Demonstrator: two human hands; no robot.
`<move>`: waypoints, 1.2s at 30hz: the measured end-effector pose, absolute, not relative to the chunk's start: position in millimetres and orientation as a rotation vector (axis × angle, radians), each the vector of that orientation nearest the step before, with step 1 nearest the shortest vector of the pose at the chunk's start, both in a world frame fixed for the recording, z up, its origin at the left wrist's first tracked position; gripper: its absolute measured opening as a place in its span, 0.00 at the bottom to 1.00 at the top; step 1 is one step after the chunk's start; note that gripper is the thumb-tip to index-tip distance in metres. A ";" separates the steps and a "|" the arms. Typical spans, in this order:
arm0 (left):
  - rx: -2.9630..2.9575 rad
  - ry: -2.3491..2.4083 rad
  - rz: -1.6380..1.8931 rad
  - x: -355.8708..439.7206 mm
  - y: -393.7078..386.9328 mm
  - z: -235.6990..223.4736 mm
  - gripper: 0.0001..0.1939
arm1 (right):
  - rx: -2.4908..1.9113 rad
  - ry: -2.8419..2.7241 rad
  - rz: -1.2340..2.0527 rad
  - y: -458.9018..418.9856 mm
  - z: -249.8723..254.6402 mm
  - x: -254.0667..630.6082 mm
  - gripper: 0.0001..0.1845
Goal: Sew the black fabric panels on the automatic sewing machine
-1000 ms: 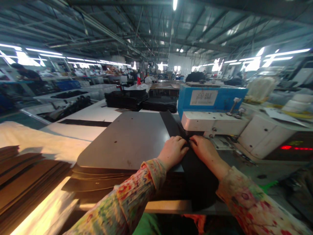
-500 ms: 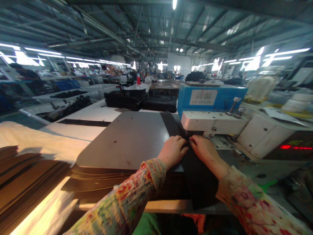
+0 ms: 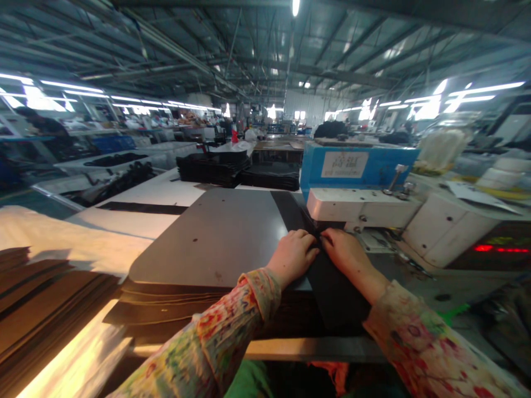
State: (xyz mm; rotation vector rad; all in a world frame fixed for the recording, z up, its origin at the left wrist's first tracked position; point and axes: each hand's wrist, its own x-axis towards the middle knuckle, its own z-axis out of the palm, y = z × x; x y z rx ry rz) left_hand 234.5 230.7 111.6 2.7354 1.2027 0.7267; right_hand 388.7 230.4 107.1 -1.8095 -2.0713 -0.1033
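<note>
A long black fabric strip [image 3: 332, 290] runs across the grey work plate [image 3: 215, 235] and under the white arm of the sewing machine [image 3: 360, 205]. My left hand [image 3: 293, 255] lies on the strip's left edge with its fingers curled and pressed down. My right hand [image 3: 348, 255] presses the strip's right side just in front of the machine's foot, fingertips pinched at the fold. Both hands meet at the strip's middle. Floral sleeves cover both arms. The needle area is hidden behind my fingers.
A blue box [image 3: 357, 166] sits behind the machine. Stacked black pieces [image 3: 213, 167] lie at the table's far end. Brown sheets [image 3: 45, 309] are piled at the left. A red-lit panel [image 3: 493, 249] is at the right. A person [image 3: 39, 124] works far left.
The black strip has fed forward under the machine, so less of it hangs over the near table edge. Both hands stay in place.
</note>
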 end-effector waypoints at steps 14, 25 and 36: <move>2.744 1.203 0.712 234.9 230.9 109.7 0.11 | -1.829 -2.074 -0.127 228.9 109.5 387.4 0.09; 2.746 1.189 0.694 235.4 234.6 112.8 0.14 | -1.809 -2.116 -0.155 230.3 108.5 387.9 0.09; 2.754 1.323 0.624 238.0 246.3 116.1 0.12 | -1.824 -2.123 -0.242 229.4 110.2 386.7 0.09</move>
